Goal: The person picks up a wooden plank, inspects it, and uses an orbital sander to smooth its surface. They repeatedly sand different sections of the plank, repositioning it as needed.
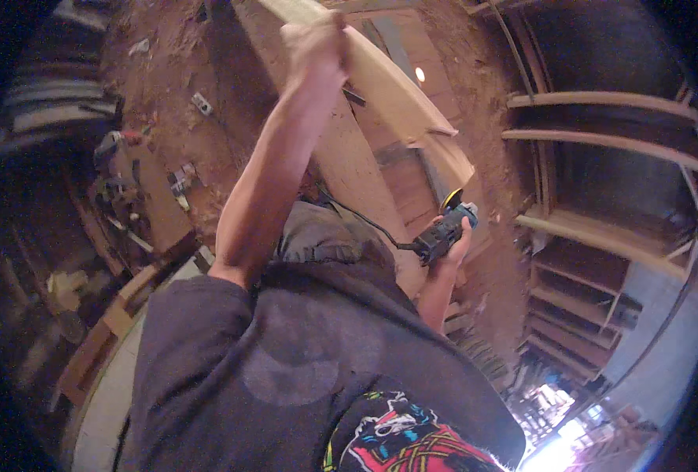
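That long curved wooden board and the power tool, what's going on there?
A person in a dark T-shirt is working in a wood workshop. The left hand grips the long pale curved wooden board near its upper end. The right hand holds a black corded power tool against the board's lower end. Wooden shelving stands to the right.

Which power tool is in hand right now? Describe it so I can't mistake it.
Start at the long pale wooden plank held by the left hand. At its lower end, the right hand grips a dark corded power tool, the only thing there with a yellow guard and trailing black cable.
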The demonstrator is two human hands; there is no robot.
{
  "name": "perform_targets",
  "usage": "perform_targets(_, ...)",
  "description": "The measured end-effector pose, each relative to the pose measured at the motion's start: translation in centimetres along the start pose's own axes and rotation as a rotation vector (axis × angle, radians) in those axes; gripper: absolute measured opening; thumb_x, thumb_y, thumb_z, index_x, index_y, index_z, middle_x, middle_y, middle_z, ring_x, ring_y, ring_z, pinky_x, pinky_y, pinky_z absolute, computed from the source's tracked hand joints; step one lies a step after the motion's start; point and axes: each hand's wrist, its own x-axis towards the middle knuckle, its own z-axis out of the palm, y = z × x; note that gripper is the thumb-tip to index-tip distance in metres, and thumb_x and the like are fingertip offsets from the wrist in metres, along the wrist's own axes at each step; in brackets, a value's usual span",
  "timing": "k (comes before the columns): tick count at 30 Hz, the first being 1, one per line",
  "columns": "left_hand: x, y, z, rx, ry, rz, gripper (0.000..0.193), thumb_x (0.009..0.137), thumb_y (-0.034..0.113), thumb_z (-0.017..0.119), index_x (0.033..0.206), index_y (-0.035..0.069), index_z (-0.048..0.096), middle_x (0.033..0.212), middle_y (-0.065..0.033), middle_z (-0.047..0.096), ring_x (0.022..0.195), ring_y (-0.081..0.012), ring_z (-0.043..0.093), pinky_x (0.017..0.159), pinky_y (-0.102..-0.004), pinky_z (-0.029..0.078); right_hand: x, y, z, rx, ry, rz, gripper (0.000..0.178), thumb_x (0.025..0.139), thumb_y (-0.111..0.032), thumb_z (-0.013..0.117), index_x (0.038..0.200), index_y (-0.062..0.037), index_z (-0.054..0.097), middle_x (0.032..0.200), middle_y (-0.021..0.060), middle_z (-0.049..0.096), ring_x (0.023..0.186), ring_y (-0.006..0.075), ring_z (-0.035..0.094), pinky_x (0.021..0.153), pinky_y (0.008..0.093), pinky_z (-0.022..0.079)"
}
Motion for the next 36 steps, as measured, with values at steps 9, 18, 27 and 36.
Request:
perform_targets(9, 2.3, 4.4, -5.6, -0.07, -0.015, -0.239, 0.043, 0.08, 0.007, 0.072, 0.118, -0.011, 0.059, 0.103, -0.018, 0.066, 0.093, -0.0331, 0.069, 0.089, -0.0442, 0.057, -0.1, -0.2, 1.7, 0.012, 0.055, -0.031, 0.051, 0.093, -0.049, 0.065, 0.1, 0.0014, 0.061, 0.081, 0.014, 0.067, 0.072, 0.0271, 0.068, 0.069, 0.0402, 0.059)
perform_targets(18, 4.8, -1.2, -10.1, -0.07, -0.343, 0.006, 0.045, 0.085, 0.022, 0.06, 0.12, -0.006, 0.058, 0.112, -0.0176, 0.067, 0.1, -0.0306, 0.069, 0.091, -0.0426, 0.057, 0.3, -0.2, 1.4, 0.054, 0.022, 0.013, 0.051, 0.095, -0.049, 0.064, 0.099, 0.0016, 0.061, 0.082, 0.0143, 0.069, 0.071, 0.0281, 0.068, 0.068, 0.0398, 0.059)
perform_targets(27, 5.9, -5.5, -14.3, -0.077, -0.232, -0.14, 0.06, 0.087, 0.03, 0.057, 0.133, -0.008, 0.054, 0.127, -0.0254, 0.065, 0.111, -0.0352, 0.068, 0.096, -0.0459, 0.056, 1.7, 0.3, -0.3, 0.039, 0.067, -0.023, 0.053, 0.094, -0.05, 0.064, 0.105, 0.002, 0.059, 0.085, 0.0155, 0.068, 0.073, 0.0282, 0.068, 0.069, 0.0403, 0.058)
perform_targets(36, 5.9, -5.7, -16.7, -0.014, -0.245, -0.014, 0.061, 0.086, 0.031, 0.06, 0.134, -0.007, 0.053, 0.127, -0.0248, 0.064, 0.111, -0.034, 0.068, 0.096, -0.0457, 0.056, 3.1, -0.5, -2.7, 0.048, 0.041, 0.023, 0.051, 0.097, -0.047, 0.063, 0.109, 0.0027, 0.058, 0.089, 0.0149, 0.067, 0.079, 0.029, 0.068, 0.073, 0.0411, 0.059)
